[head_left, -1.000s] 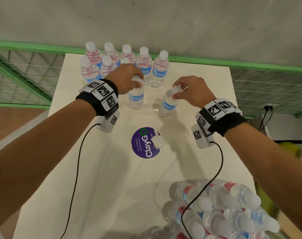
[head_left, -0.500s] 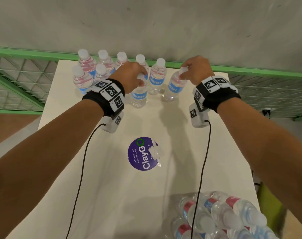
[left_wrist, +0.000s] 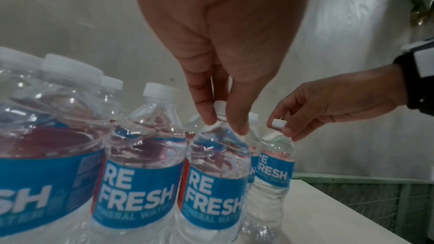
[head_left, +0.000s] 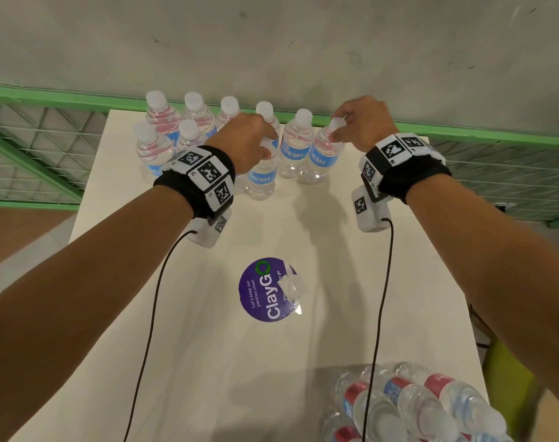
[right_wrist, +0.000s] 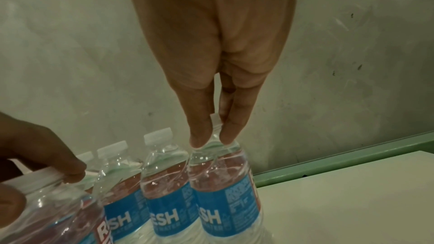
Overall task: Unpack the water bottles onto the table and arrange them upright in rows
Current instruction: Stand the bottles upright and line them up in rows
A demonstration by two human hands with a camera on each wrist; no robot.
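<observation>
Head view — both hands pinch bottle necks on the bench; left hand grips second-row bottle; right hand grips end bottle.

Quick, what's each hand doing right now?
Left hand: pinching the neck of a front-row bottle.
Right hand: pinching the cap of the end bottle.

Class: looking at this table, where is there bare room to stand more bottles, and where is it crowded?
Free: the table right of the right hand's bottle, and the stretch between the purple sticker and the standing rows. Crowded: the far left corner, and the near right corner with the bottle pack.
</observation>
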